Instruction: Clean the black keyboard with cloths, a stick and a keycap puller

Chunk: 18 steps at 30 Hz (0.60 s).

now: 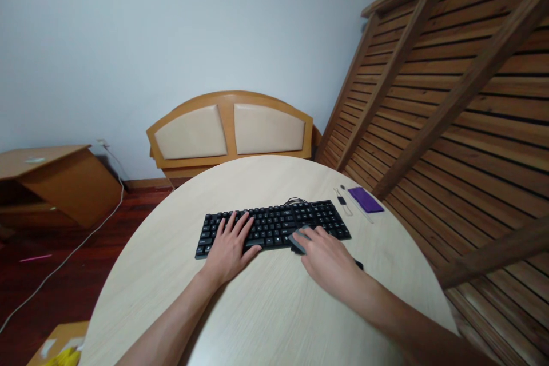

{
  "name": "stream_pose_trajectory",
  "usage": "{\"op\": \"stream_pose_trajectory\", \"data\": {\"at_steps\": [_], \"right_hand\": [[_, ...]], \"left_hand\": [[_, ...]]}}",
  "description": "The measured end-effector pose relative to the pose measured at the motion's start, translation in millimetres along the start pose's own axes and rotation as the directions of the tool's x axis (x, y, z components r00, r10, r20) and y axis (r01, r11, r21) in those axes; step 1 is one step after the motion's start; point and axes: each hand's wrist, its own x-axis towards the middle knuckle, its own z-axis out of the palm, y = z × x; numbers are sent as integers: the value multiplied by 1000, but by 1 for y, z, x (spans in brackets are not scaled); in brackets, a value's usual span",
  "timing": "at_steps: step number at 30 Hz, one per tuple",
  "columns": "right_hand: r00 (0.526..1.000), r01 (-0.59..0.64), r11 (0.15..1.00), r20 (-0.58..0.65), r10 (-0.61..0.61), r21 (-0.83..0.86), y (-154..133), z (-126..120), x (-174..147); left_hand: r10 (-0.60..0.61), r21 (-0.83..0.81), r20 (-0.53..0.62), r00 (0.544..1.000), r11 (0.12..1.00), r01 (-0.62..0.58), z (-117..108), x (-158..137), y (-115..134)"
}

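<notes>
A black keyboard (274, 220) lies across the round table. My left hand (230, 249) rests palm down on its left part, with the fingers spread over the keys and the thumb along the front edge. My right hand (323, 254) is closed around a grey-and-black hand tool (299, 239), which sits at the front edge of the keyboard, right of the middle. A black end of it shows past the wrist, and my hand hides most of it, so its exact kind is unclear.
On the pale round table (266, 309), right of the keyboard, lie a wire tool with a black grip (342, 201), a thin white stick (359, 207) and a purple cloth (366, 199). A coiled black cable (295, 201) is behind the keyboard. Wooden slats (429, 137) rise at right.
</notes>
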Motion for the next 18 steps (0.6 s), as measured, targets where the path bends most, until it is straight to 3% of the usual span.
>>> {"op": "stream_pose_trajectory", "data": {"at_steps": [5, 11, 18], "right_hand": [[983, -79, 997, -164, 82, 22, 24, -19, 35], [991, -99, 995, -90, 99, 9, 41, -10, 77], [996, -62, 998, -72, 61, -7, 41, 2, 66]], "left_hand": [[-6, 0, 18, 1000, 1000, 6, -2, 0, 0], [-9, 18, 36, 999, 1000, 8, -3, 1, 1], [-8, 23, 15, 1000, 1000, 7, 0, 1, 0]]}}
